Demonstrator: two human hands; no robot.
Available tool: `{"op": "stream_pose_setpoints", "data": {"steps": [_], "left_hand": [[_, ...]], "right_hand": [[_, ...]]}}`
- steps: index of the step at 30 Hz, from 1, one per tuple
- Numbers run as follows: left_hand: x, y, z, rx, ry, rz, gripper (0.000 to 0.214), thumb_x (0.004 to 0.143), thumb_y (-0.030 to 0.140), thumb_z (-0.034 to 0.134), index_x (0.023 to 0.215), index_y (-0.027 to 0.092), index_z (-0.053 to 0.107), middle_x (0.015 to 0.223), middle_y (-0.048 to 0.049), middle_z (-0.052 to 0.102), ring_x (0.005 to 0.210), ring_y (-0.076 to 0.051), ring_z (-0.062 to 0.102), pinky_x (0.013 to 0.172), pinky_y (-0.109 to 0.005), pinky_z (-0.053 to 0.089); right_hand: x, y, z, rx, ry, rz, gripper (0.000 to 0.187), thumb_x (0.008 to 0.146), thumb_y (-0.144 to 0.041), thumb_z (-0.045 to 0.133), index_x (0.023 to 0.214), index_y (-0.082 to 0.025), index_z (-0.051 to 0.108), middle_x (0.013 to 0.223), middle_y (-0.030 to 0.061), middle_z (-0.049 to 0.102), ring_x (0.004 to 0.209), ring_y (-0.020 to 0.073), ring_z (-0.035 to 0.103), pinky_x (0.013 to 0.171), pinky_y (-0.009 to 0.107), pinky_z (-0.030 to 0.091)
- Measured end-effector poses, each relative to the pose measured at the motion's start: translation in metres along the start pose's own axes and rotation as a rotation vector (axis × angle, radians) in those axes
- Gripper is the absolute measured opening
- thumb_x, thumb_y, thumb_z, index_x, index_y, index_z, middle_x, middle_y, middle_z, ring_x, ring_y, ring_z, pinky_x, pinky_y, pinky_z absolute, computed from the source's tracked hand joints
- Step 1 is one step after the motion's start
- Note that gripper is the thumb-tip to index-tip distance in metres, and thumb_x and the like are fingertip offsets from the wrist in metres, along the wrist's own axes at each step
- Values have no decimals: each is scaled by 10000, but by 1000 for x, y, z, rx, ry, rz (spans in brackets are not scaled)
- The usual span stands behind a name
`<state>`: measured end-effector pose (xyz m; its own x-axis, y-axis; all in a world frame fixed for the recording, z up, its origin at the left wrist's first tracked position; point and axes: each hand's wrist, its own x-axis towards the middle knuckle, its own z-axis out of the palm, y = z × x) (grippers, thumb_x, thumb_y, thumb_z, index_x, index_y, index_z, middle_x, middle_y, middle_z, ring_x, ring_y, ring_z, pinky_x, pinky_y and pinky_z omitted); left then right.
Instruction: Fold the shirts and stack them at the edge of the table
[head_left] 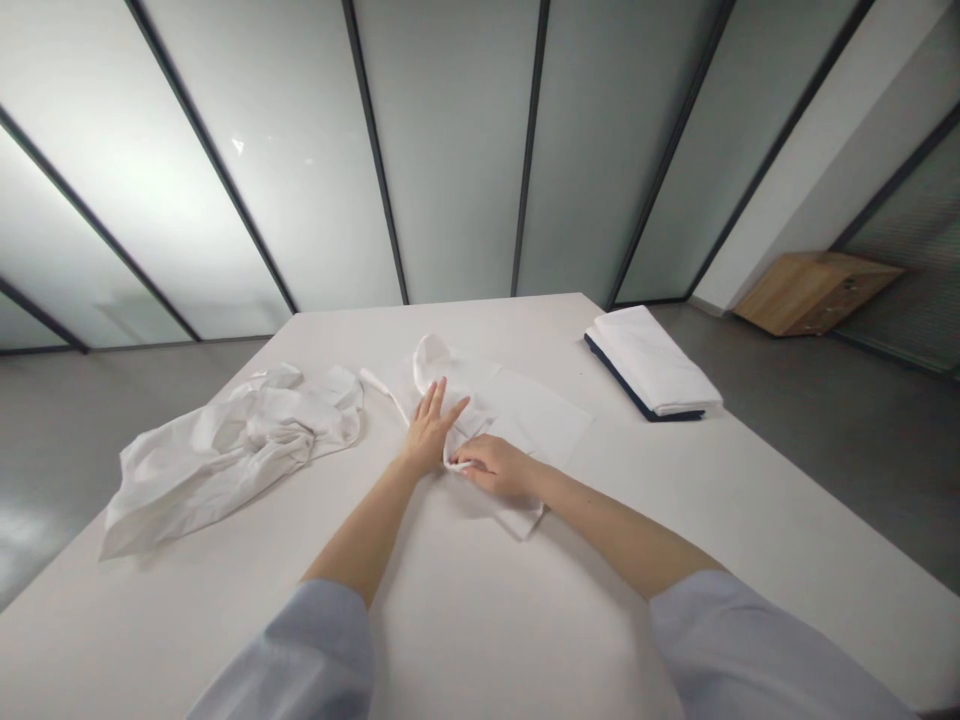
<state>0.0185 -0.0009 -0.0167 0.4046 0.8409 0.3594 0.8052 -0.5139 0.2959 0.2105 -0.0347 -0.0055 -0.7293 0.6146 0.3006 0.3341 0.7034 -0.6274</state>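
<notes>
A white garment (551, 412), which looks like a shirt with a collar, lies partly spread in the middle of the table. My left hand (429, 435) rests on its left part, fingers stretched out and thumb apart. Just to the right, my right hand (499, 465) is closed with its fingertips pinching an edge of the same cloth. A curled band of fabric stands up beyond my left hand. One corner of the cloth pokes out below my right wrist. Parts of the garment are hidden under both hands.
On the left of the white table (465, 640) lies a crumpled white cloth (255, 430). Folded white and dark blue clothes (656, 360) are stacked at the right edge. A wooden cabinet (810, 290) stands on the floor at far right, and frosted glass panels (457, 150) rise behind the table.
</notes>
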Motion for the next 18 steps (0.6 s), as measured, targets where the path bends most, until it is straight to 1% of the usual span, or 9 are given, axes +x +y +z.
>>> {"op": "stream_pose_setpoints", "data": {"steps": [1, 2, 4, 6, 7, 9, 13, 16, 18], "left_hand": [[0, 0, 0, -5, -68, 21, 560, 750, 138, 625, 1297, 247, 580, 1560, -105, 286, 1463, -311, 148, 1155, -520, 197], [0, 0, 0, -12, -127, 28, 490, 755, 145, 626, 1235, 240, 625, 1522, -112, 361, 1448, -312, 205, 1153, -529, 202], [0, -1, 1, -35, -187, 15, 404, 765, 155, 618, 1161, 225, 661, 1447, -119, 470, 1409, -301, 304, 1150, -530, 220], [2, -3, 2, -75, -170, -9, 396, 763, 155, 611, 1151, 216, 656, 1410, -113, 514, 1385, -280, 351, 1152, -498, 247], [3, -4, 2, -102, -149, -21, 403, 758, 154, 608, 1155, 213, 650, 1399, -109, 527, 1374, -269, 370, 1151, -476, 262], [4, -6, 3, -162, -111, -59, 435, 738, 160, 611, 1169, 206, 636, 1362, -111, 559, 1329, -260, 431, 1135, -441, 303], [4, -8, -1, -275, -13, -158, 463, 666, 173, 634, 1128, 200, 644, 1230, -119, 637, 1193, -269, 548, 1078, -408, 374], [2, -13, -7, -374, 85, -264, 312, 601, 160, 646, 905, 223, 676, 1032, -96, 691, 1081, -280, 593, 1024, -395, 412], [-1, -21, -12, -409, 152, -369, 169, 565, 148, 643, 710, 234, 629, 824, -67, 676, 979, -289, 618, 970, -397, 438]], "right_hand": [[1, -3, 2, 91, 0, 1, 251, 881, -328, 465, 907, -215, 688, 936, 39, 726, 893, 197, 648, 879, 325, 465], [2, -3, 1, 180, 57, 24, 293, 902, -348, 430, 863, -209, 685, 910, 38, 728, 874, 192, 653, 863, 320, 474], [1, 9, -10, 289, 307, 130, 392, 936, -380, 348, 801, -199, 669, 874, 47, 726, 866, 189, 657, 852, 317, 484], [-2, 30, -27, 256, 578, 257, 413, 940, -397, 327, 800, -198, 661, 896, 60, 722, 915, 193, 650, 891, 324, 473], [-5, 42, -36, 212, 648, 308, 399, 935, -400, 339, 824, -200, 666, 928, 63, 722, 958, 194, 642, 919, 327, 462], [-10, 63, -49, 159, 609, 390, 366, 923, -386, 366, 890, -198, 678, 1010, 67, 719, 1033, 194, 627, 966, 337, 441], [-17, 83, -54, 105, 360, 489, 401, 947, -376, 338, 1054, -201, 681, 1192, 64, 678, 1144, 192, 590, 1028, 368, 405], [-16, 83, -48, -47, 205, 520, 440, 984, -388, 277, 1170, -261, 655, 1343, 33, 592, 1270, 186, 502, 1121, 403, 291], [-16, 85, -48, -156, 141, 571, 448, 992, -383, 265, 1253, -270, 611, 1427, 32, 511, 1353, 190, 410, 1158, 435, 202]]}}
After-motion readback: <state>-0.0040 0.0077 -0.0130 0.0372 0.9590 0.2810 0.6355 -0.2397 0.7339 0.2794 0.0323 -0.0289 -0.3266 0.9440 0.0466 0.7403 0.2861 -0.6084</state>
